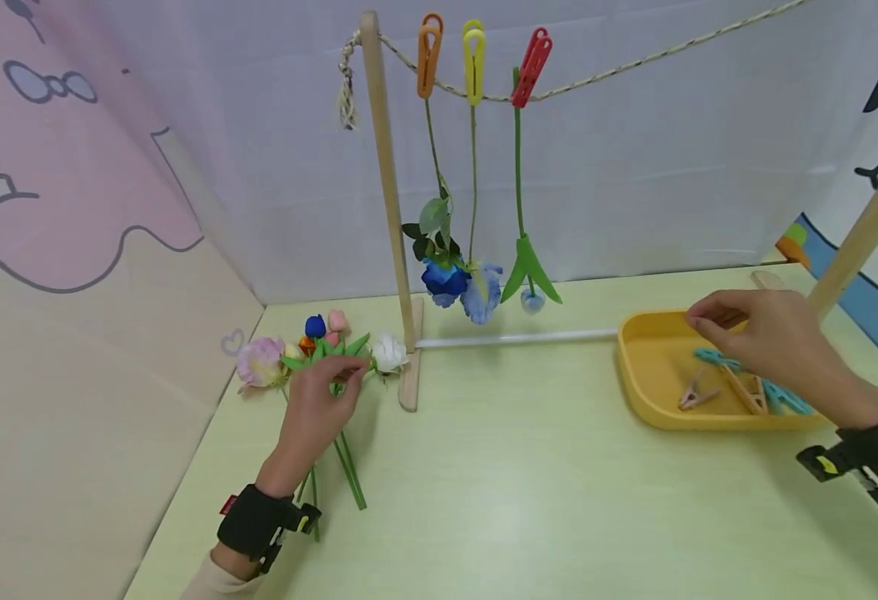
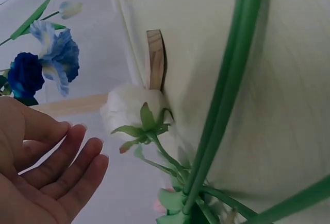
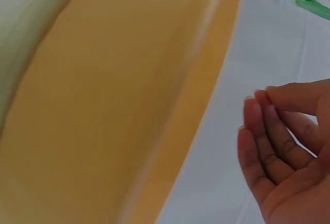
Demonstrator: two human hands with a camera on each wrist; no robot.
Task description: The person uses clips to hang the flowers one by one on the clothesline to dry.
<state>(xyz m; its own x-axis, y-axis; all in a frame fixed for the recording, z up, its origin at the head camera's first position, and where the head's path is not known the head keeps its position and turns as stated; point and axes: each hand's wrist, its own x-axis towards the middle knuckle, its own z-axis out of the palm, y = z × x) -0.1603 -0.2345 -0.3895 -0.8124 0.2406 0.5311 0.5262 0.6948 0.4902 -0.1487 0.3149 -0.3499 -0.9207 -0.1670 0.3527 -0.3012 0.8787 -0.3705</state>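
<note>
My left hand [image 1: 321,408] hovers over a loose bunch of artificial flowers on the table, its fingers loosely bent and nothing between them. Beside its fingertips is a white flower [image 2: 131,108], with green stems [image 2: 227,90] running past it. Pink-and-cream peony [image 1: 261,362] and blue tulip [image 1: 315,326] heads lie in the same bunch. Above the yellow tray [image 1: 637,392] hangs my right hand [image 1: 776,337], thumb and fingertips close together and holding nothing. Inside the tray lie several clothespins, including a pale pink clothespin [image 1: 697,395] and a teal clothespin [image 1: 716,358], partly hidden by that hand.
A rope [image 1: 634,64] runs from a wooden post [image 1: 385,167] toward the upper right. Orange [image 1: 428,57], yellow [image 1: 473,62] and red [image 1: 532,67] clothespins hold a blue rose [image 1: 445,279], a light blue flower [image 1: 481,293] and a tulip [image 1: 532,300] upside down. A white rod [image 1: 517,339] crosses low behind.
</note>
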